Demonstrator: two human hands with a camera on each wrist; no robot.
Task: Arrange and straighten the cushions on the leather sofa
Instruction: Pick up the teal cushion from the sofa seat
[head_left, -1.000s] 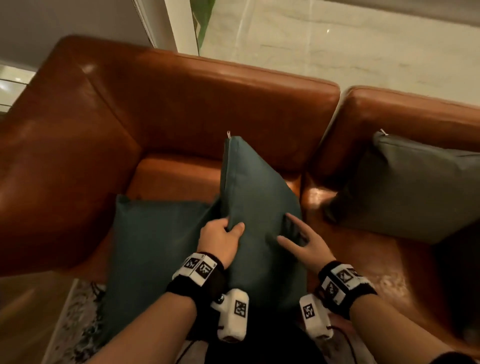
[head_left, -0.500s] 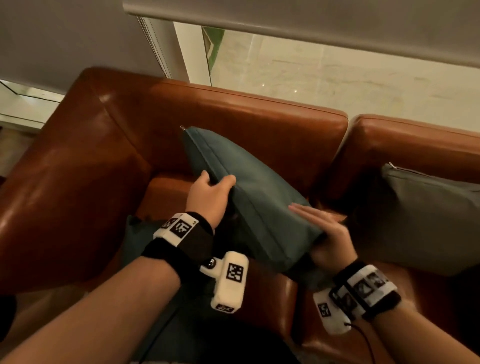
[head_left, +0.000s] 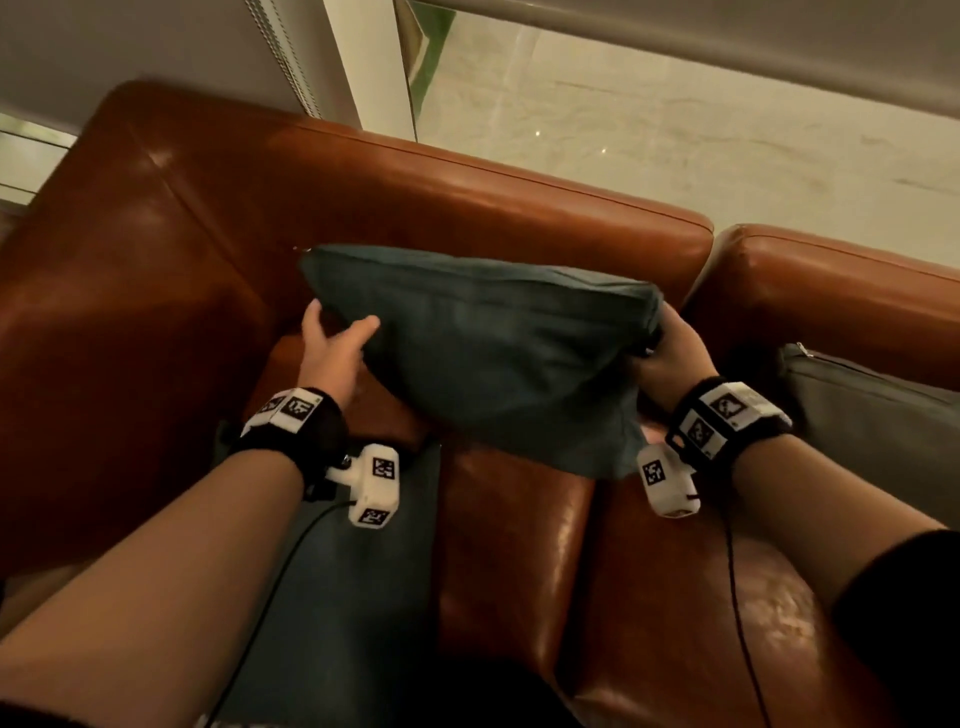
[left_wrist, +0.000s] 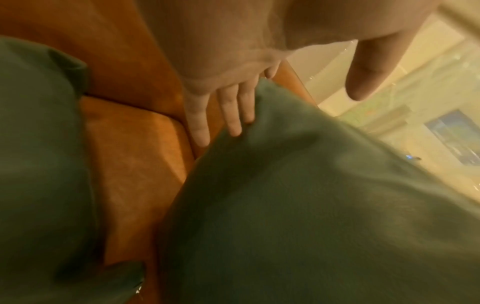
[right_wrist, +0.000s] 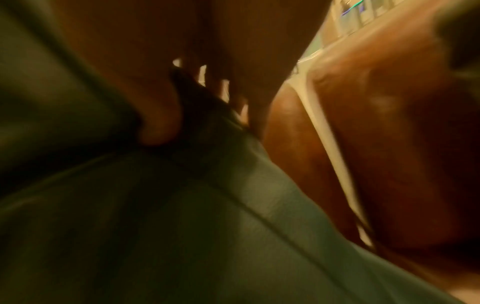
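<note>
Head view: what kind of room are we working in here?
Probably a lounge or lobby seating area: a brown leather sofa, throw cushions like the teal cushion, and a large window right behind the backrest.

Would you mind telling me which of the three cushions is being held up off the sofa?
The teal cushion between both hands; the second teal one and the grey one lie on the seat.

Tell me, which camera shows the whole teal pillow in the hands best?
The head view: the whole teal pillow shows there, held at both ends by the left hand and right hand. The wrist views show only blurry close-up fabric.
</note>
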